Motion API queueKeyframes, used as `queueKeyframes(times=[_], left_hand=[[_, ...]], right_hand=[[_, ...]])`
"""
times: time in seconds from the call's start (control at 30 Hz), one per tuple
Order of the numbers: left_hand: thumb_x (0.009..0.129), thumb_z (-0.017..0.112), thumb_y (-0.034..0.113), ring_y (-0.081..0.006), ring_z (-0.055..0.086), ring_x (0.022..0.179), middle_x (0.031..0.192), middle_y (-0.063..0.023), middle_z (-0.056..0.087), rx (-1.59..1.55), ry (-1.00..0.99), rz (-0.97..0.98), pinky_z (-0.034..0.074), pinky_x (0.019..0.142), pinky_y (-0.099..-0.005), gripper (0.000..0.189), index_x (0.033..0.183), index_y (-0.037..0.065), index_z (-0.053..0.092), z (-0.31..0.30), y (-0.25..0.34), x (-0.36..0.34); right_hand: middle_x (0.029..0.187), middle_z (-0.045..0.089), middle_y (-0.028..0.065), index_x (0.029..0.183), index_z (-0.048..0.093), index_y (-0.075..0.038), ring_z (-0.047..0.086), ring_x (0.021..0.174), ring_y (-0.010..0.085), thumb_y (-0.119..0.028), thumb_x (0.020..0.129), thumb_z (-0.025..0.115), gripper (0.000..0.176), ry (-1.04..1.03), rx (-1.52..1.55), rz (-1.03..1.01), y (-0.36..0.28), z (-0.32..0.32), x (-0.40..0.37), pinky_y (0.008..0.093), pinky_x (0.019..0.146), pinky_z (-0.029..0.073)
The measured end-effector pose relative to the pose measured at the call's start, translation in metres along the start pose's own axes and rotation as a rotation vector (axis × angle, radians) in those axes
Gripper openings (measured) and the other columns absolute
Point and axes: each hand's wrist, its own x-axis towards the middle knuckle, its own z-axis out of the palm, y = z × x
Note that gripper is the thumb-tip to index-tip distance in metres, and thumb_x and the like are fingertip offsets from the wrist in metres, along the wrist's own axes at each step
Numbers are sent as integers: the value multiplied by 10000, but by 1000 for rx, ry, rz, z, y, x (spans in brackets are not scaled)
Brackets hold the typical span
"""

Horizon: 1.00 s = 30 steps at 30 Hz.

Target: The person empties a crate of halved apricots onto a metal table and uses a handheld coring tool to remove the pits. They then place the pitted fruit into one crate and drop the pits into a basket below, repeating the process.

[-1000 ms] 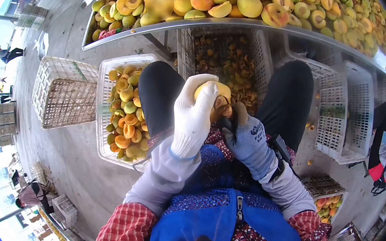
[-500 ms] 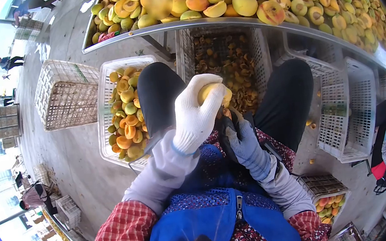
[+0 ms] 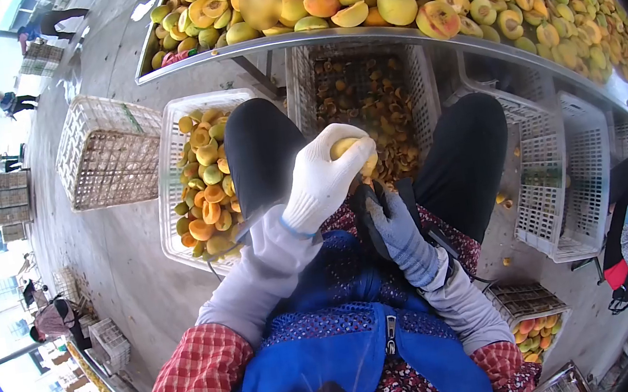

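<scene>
Clasping a yellow fruit [image 3: 344, 147] is the white-gloved left hand [image 3: 324, 176], the grey-gloved right hand [image 3: 396, 225] at the fruit's five o'clock, its grip unclear from here

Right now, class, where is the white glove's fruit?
In the head view, the fruit sits near centre in the left hand, above the right hand.

L hand [image 3: 327, 177] in matt knit cloth, fruit [image 3: 344, 147] smooth, tbl rim [image 3: 326, 36] glossy metal, crate [image 3: 166, 198] matt plas.
</scene>
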Motion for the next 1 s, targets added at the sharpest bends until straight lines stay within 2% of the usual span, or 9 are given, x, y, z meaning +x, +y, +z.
queueKeyframes(times=[0.1,0.27,0.4,0.5,0.57,0.63,0.7,0.8,1.0], left_hand=[[882,661,116,-100,631,751,854,-61,675,-206,84,-7,515,705,-244,196,1035,-3,639,8,0,-9],[885,610,46,-97,639,757,895,-78,661,91,241,305,526,661,-235,181,1051,-22,637,8,-13,-13],[859,683,107,-152,667,764,880,-109,684,213,285,444,526,720,-268,220,1044,-3,638,7,-7,-17],[877,623,60,-118,649,723,874,-82,672,203,142,343,525,672,-239,201,1058,-28,631,2,-8,-13],[882,627,78,-116,645,707,864,-76,672,73,59,123,522,665,-236,205,1057,-27,632,1,-11,-9],[885,627,90,-111,640,705,859,-70,671,-5,26,-3,521,663,-234,209,1060,-24,632,1,-11,-10],[889,625,97,-103,635,716,860,-65,670,-32,27,-42,520,664,-232,212,1066,-19,632,3,-7,-16],[879,619,82,-99,636,770,875,-63,670,111,101,173,525,698,-238,213,1069,-13,636,7,-14,-17],[854,608,52,-105,637,850,935,-67,668,15,-9,247,526,754,-253,230,1072,-11,642,5,-12,-12]], right_hand=[[1146,557,62,1346,437,-20,551,994,106,-145,1001,514,375,-29,300,193,-9,-2,5,235,849,469],[1086,563,43,1276,472,-33,549,960,87,-167,1011,508,299,-64,812,372,-52,-7,9,217,811,473],[983,574,40,1226,501,-27,559,879,95,-190,1005,525,275,-80,819,509,-64,-13,10,215,754,472],[940,574,44,1212,514,-21,556,829,91,-189,997,539,274,-12,867,501,-49,-9,11,203,695,455],[1003,577,56,1245,507,-21,569,866,110,-169,1001,530,287,17,483,297,-40,-8,6,216,722,469],[1146,582,75,1312,488,-22,600,964,153,-134,1012,504,321,-18,-291,-100,-36,-10,0,252,812,512],[984,585,56,1253,507,-24,569,825,98,-154,1004,521,281,-41,179,141,-34,-5,2,217,680,466],[801,565,29,1211,528,-56,517,613,80,-200,1007,528,250,-20,709,474,-55,-4,3,211,516,423],[609,456,-8,1068,542,-138,360,386,81,-395,1017,484,268,-77,830,630,-70,-10,0,229,327,318]])
